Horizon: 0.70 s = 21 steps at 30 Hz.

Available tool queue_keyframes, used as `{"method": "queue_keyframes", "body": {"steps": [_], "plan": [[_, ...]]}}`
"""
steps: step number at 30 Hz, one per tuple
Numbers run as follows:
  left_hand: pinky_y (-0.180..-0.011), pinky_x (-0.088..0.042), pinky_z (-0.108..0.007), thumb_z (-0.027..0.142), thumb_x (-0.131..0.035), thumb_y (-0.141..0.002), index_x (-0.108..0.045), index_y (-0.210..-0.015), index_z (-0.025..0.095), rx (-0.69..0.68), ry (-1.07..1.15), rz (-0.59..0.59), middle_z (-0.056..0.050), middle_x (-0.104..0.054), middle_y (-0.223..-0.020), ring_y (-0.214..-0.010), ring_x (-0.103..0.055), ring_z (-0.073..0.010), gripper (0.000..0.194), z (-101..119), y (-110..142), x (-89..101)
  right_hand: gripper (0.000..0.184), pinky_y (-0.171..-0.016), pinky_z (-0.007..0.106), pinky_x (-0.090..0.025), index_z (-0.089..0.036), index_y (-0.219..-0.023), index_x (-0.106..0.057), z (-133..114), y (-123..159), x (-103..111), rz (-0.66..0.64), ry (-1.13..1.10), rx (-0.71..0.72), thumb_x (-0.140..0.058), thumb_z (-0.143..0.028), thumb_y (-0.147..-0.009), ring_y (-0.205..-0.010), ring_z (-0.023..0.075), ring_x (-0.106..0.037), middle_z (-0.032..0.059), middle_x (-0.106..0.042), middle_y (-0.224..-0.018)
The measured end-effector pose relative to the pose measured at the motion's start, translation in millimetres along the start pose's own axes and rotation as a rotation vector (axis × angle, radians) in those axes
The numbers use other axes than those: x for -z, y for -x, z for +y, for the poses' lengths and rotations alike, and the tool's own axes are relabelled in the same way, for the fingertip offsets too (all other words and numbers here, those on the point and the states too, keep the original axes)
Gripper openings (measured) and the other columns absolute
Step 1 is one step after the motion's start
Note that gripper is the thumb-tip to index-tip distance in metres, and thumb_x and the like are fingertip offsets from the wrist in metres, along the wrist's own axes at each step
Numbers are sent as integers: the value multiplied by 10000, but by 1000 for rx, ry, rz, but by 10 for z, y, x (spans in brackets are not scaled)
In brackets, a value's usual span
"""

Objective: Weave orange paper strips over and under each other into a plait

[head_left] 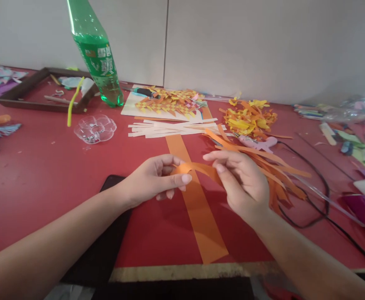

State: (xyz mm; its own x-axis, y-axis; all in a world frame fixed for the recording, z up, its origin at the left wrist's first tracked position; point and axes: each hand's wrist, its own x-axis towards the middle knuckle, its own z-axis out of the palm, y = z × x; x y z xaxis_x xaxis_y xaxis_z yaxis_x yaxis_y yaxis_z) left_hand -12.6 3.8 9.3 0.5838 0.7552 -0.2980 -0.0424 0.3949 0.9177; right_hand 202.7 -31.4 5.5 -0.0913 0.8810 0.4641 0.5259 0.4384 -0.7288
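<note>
Orange strip [202, 166], arched, is held above the table [157, 233], back from its front edge; left hand [157, 177] and right hand [245, 183] each pinch it between thumb and fingers; wider orange band [205, 221] lies beneath; green bottle [96, 58] near the rear edge reads 雪碧.

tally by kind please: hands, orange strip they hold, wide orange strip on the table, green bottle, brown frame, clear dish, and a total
Hands: 2
Held strip: 1
Wide strip: 1
Bottle: 1
Frame: 1
Dish: 1
Total: 7

L hand [157, 177] pinching, R hand [247, 183] ditto
</note>
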Motion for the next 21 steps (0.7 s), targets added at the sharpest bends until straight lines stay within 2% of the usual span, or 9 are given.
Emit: {"method": "queue_keyframes", "body": {"steps": [3, 6, 8, 11, 12, 14, 17, 19, 21], "plan": [[-379, -345, -131, 369, -804, -756, -610, -866, 169, -31, -25, 67, 42, -584, -630, -460, -497, -48, 300, -2, -26, 18, 347, -718, 358, -601, -273, -1217, -573, -30, -25, 52, 22, 211, 80, -558, -116, -908, -743, 185, -694, 63, -724, -1054], [-391, -365, -135, 343, -799, -766, -616, -865, 165, -45, -37, 90, 37, -588, -608, -485, -525, -64, 273, -22, -42, 34, 392, -729, 366, -591, -309, -1217, -566, -76, -57, 139, 54, 431, 241, -615, -116, -879, -706, 194, -692, 56, -738, -997], [-402, -388, -139, 339, -768, -803, -628, -877, 159, -78, -29, 92, 13, -636, -655, -508, -549, -69, 240, -37, -40, 37, 351, -722, 369, -583, -322, -1194, -582, -117, -80, 210, 59, 520, 260, -629, -160, -887, -677, 195, -689, 47, -747, -953], [-437, -438, -146, 354, -727, -845, -629, -877, 160, -159, 46, 161, -4, -683, -729, -525, -569, -63, 220, -49, -34, 32, 266, -549, 341, -543, -312, -1167, -606, -176, -126, 328, 61, 521, 115, -634, -329, -903, -509, 168, -625, 29, -741, -835], [-452, -452, -146, 357, -729, -845, -627, -864, 160, -185, 78, 204, 2, -682, -718, -530, -574, -62, 222, -49, -35, 30, 291, -474, 321, -507, -299, -1165, -612, -189, -147, 367, 31, 464, 46, -640, -400, -893, -443, 150, -579, 23, -734, -802], [-473, -468, -139, 356, -753, -824, -625, -828, 157, -219, 130, 298, 22, -657, -650, -535, -577, -60, 237, -45, -43, 29, 405, -400, 285, -458, -264, -1158, -626, -200, -193, 441, -120, 309, -122, -684, -503, -836, -383, 123, -526, 23, -728, -780], [-498, -492, -140, 339, -791, -786, -625, -788, 145, -262, 160, 448, 36, -633, -620, -540, -581, -55, 256, -37, -64, 33, 471, -503, 272, -533, -226, -1102, -661, -183, -265, 526, -310, 201, -282, -728, -557, -772, -534, 165, -651, 30, -721, -740], [-518, -515, -154, 329, -797, -776, -622, -795, 145, -293, 157, 511, 36, -643, -650, -546, -586, -57, 254, -37, -74, 38, 428, -631, 307, -576, -230, -1111, -662, -165, -301, 568, -300, 235, -318, -694, -534, -812, -694, 212, -723, 40, -734, -763], [-543, -533, -168, 334, -785, -786, -618, -802, 149, -304, 124, 516, 37, -646, -656, -560, -600, -64, 250, -43, -77, 45, 398, -698, 351, -588, -244, -1153, -649, -141, -326, 611, -242, 283, -327, -668, -493, -843, -774, 245, -746, 53, -751, -823]]}}
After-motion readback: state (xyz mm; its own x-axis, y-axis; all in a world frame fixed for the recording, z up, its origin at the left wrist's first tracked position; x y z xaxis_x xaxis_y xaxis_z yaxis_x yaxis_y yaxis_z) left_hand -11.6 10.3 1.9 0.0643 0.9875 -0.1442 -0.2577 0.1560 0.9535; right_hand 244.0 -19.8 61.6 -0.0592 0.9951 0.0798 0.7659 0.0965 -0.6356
